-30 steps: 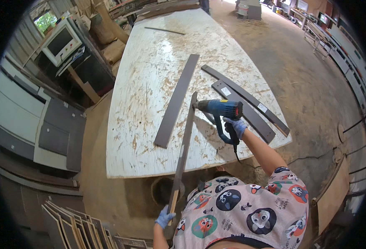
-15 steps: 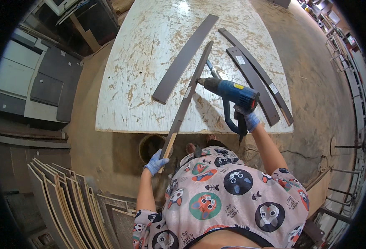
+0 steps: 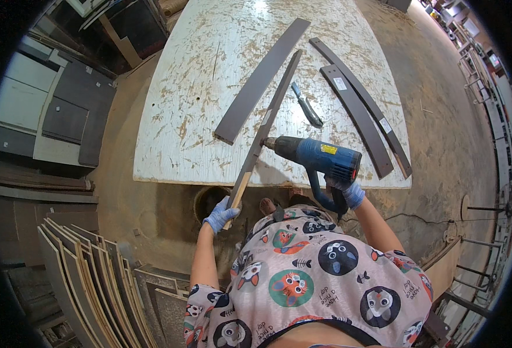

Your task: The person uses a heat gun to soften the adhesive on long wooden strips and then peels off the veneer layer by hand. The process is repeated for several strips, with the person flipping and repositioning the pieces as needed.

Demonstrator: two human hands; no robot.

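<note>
My left hand point(image 3: 222, 214), in a blue glove, is closed round the near end of a narrow dark grey strip of board point(image 3: 273, 111). The strip slants up across the table, its near end past the front edge with bare wood showing. My right hand point(image 3: 347, 191), gloved too, grips a blue heat gun point(image 3: 321, 158) by its handle. The gun's metal nozzle points left and lies right at the strip; whether it touches I cannot tell. Beyond the gun lies a utility knife point(image 3: 307, 106). A wider grey board point(image 3: 262, 81) rests left of the strip.
Two more grey boards, one wide point(image 3: 357, 122) and one narrow point(image 3: 363, 98), lie at the table's right. The white worktable point(image 3: 175, 139) is scuffed. A bucket point(image 3: 208, 203) stands under its front edge. Panels point(image 3: 93, 278) lean at lower left; a cord point(image 3: 424, 218) runs along the floor at right.
The heat gun has come nearer to me along the strip, its nozzle now lower down. This uncovers the utility knife. The strip has shifted slightly away from me with my left hand.
</note>
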